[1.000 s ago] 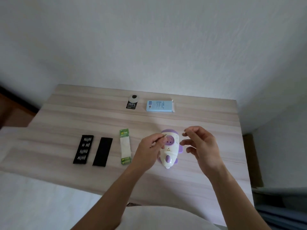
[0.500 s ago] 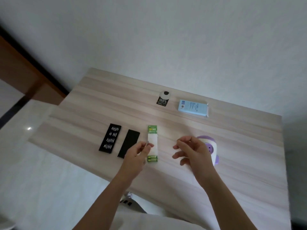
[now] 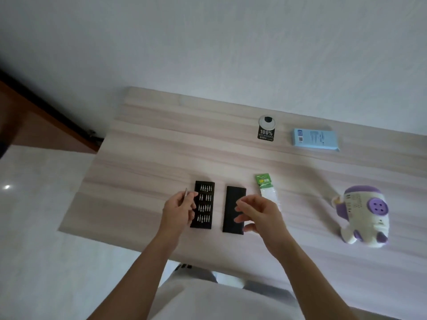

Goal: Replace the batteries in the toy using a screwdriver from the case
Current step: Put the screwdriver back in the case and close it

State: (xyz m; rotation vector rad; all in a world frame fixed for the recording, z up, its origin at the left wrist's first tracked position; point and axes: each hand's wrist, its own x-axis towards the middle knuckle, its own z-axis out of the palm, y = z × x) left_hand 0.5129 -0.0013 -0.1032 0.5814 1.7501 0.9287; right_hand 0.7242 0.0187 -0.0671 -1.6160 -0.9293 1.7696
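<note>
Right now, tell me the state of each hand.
Left hand: pinches a thin metal screwdriver.
Right hand: open, fingers loosely curled, nothing seen in it.

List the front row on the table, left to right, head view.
left hand gripping a thin metal tool → bit tray → black case lid → battery pack → toy

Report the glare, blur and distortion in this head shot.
Head view: dim, even light, soft shadows; one small glare spot on the floor at left; wide-angle lens skews the table edges; the thin screwdriver pinched by the left hand barely resolves; the bit tray rows are distinguishable.
</note>
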